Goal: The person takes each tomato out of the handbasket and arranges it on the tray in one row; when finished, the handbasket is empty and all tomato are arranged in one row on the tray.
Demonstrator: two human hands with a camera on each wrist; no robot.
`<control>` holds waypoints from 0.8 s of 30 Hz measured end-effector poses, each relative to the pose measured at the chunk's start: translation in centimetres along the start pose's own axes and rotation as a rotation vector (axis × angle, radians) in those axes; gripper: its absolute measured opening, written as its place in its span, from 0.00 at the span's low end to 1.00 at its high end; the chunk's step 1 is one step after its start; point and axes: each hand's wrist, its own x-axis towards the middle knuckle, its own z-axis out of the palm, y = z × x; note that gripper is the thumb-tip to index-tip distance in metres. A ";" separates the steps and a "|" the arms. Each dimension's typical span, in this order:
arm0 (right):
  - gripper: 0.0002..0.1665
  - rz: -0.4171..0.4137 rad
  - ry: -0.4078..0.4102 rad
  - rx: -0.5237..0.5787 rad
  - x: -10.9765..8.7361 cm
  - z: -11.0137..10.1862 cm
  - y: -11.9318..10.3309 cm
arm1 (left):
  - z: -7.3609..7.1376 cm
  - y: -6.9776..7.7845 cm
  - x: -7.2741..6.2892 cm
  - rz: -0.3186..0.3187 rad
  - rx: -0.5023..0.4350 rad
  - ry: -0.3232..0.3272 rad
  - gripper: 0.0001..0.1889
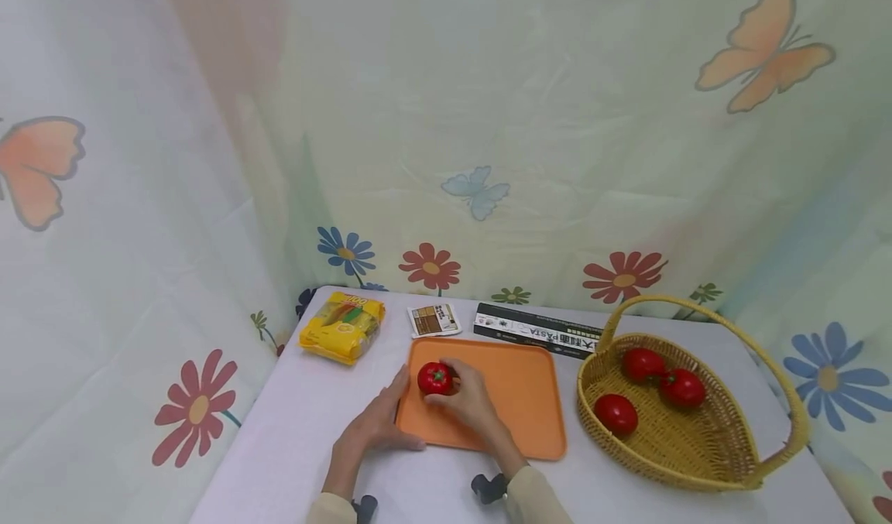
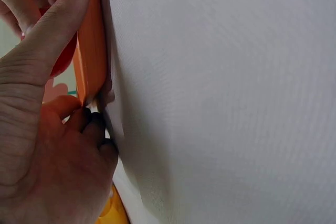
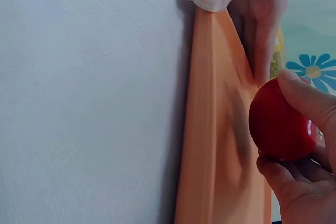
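Observation:
My right hand (image 1: 475, 402) pinches a red tomato (image 1: 434, 378) between thumb and fingers, over the left part of an orange tray (image 1: 519, 388). The right wrist view shows the tomato (image 3: 281, 124) close above the tray's surface, its shadow falling on it. At the tray's near left corner, my left hand (image 1: 379, 422) holds the rim. Its thumb (image 2: 58, 24) lies along the near edge in the left wrist view, and its other fingers bend round the left side.
Right of the tray stands a wicker basket (image 1: 669, 439) with a tall handle, holding three red tomatoes (image 1: 616, 414). Behind the tray lie a yellow food packet (image 1: 343, 327), a small sachet (image 1: 435, 320) and a long black pasta box (image 1: 536, 329). A flowered curtain (image 1: 390, 160) closes off the back.

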 end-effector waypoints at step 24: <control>0.46 0.079 -0.020 0.069 0.6 1.1 0.3 | -0.2 0.0 0.0 0.017 -0.003 -0.005 0.72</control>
